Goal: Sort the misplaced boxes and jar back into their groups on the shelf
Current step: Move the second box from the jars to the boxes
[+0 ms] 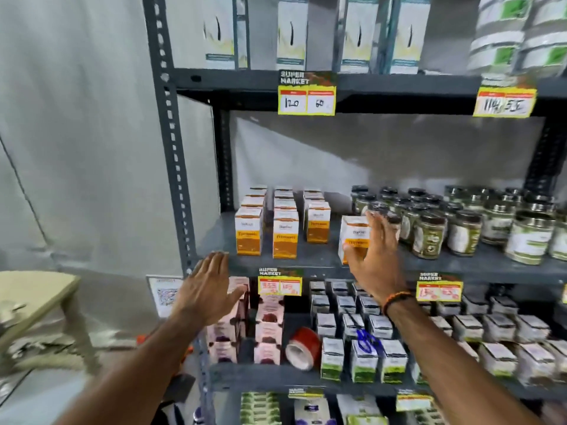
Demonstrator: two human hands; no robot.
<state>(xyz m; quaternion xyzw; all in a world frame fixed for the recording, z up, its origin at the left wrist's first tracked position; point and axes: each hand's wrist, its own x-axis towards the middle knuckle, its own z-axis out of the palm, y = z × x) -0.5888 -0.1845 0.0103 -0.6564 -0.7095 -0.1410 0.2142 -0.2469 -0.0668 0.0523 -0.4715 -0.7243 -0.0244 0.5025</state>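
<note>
On the middle shelf (306, 262), three neat rows of white-and-orange boxes (283, 228) stand at the left, and a crowd of dark-lidded jars (429, 219) fills the right. One more white-and-orange box (352, 237) stands apart from its rows, in the gap between them and the jars, close against the nearest jars. The right hand (372, 256) is on this stray box, fingers spread over its right face and thumb at its lower front; it looks like a loose grip just forming rather than a firm one, and the box appears slightly tilted, though whether it has left the shelf is hard to tell. The left hand (207, 286) is open and flat, holding nothing, hovering at the front edge of the middle shelf near the grey upright post (171, 154).

Judging from how things lie, the task is at an early to middle stage: this box is still outside its group and needs to go left to join the orange rows. On the shelf below, a red roll of tape (303, 348) lies between the pink boxes (267, 326) and the white-and-green boxes (362, 357), and something blue (366, 340) lies on top of the latter; neither seems part of the sorting. No misplaced jar can be picked out with certainty from here; blur hides the labels among the jars.
</note>
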